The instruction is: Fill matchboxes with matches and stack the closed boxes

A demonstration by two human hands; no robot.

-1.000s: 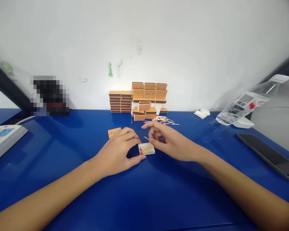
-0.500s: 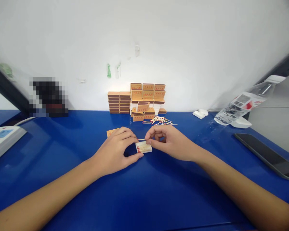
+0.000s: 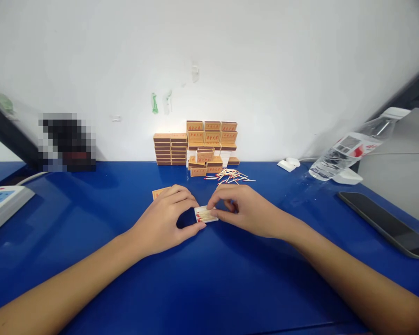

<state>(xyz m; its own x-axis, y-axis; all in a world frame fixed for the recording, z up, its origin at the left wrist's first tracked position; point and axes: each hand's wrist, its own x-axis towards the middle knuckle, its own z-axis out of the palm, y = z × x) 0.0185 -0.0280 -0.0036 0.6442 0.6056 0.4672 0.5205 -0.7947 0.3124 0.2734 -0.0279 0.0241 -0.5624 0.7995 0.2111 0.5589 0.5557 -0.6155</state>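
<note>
A small white matchbox tray lies on the blue table, with red-headed matches inside it, heads toward the left. My left hand steadies the tray at its left end, fingers at the far side and thumb at the near side. Over the tray's right part, my right hand pinches the tail of a matchstick between thumb and forefinger, low among the others. Partly behind my left hand is a yellow matchbox sleeve. A loose heap of matches lies beyond my right hand.
Stacked matchboxes stand against the white wall, with more boxes piled beside them. To the right are a tilted water bottle, a white case and a phone. A power strip sits at left.
My right hand has lowered a matchstick from above the tray's far edge down into the tray. My left hand stays around the tray; the view has shifted slightly.
</note>
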